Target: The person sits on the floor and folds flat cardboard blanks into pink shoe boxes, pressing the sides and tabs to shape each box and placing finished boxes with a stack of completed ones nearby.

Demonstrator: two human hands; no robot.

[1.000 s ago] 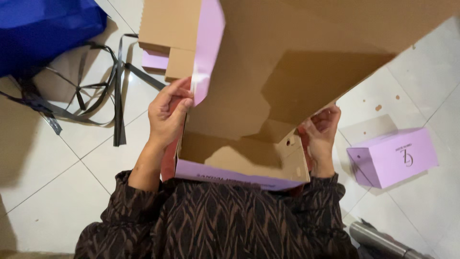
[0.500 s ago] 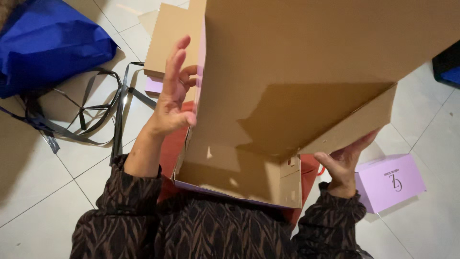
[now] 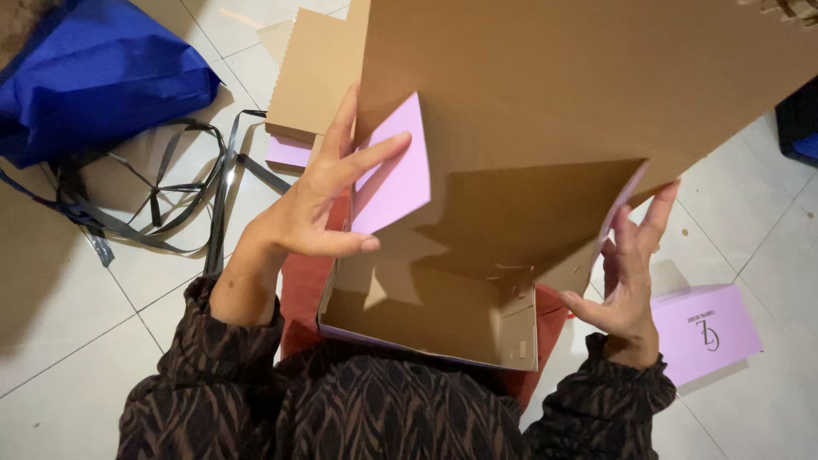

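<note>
— So where is the folding at?

— Midway, I'd judge. The cardboard box [image 3: 443, 315] sits open on the person's lap, base and low walls formed, with the big lid panel [image 3: 588, 94] standing up over it.

— And the hands?

— The left hand [image 3: 319, 209] is spread wide, fingers flat against the pink side flap [image 3: 394, 166], pressing it inward, not gripping. The right hand [image 3: 626, 285] is open too, fingertips on the thin edge of the other flap [image 3: 620, 209], though shadow makes that contact hard to confirm.

— Next?

— Probably both flaps need turning in together and tucking down inside the side walls.

— Anything nearby?

— A finished pink box [image 3: 705, 332] on the tiles, and a blue bag [image 3: 94, 77] with black straps.
</note>
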